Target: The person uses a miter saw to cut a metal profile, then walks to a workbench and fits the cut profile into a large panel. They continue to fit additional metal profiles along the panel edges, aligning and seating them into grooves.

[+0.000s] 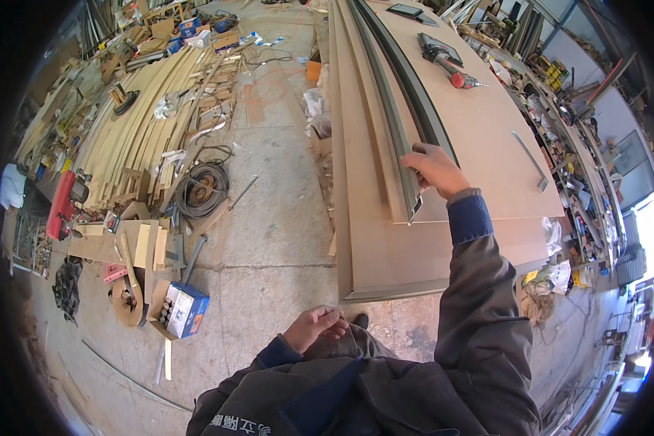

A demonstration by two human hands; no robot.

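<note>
My right hand point(436, 168) is closed round the near end of a long grey metal profile point(391, 120). The profile lies lengthwise along the left part of a stack of brown boards point(501, 174), and its cut end point(415, 209) shows just below my fingers. A second dark metal profile point(414, 87) runs beside it on the right, passing behind my hand. My left hand point(317, 332) hangs low in front of my body, clear of the stack, with its fingers curled in and nothing showing in them.
A red and black power drill point(447, 64) and a metal square point(532, 161) lie on the boards. Timber strips point(156, 109), a cable coil point(202, 189) and an open blue box point(185, 311) are on the floor to the left. Cluttered shelving point(559, 145) stands right.
</note>
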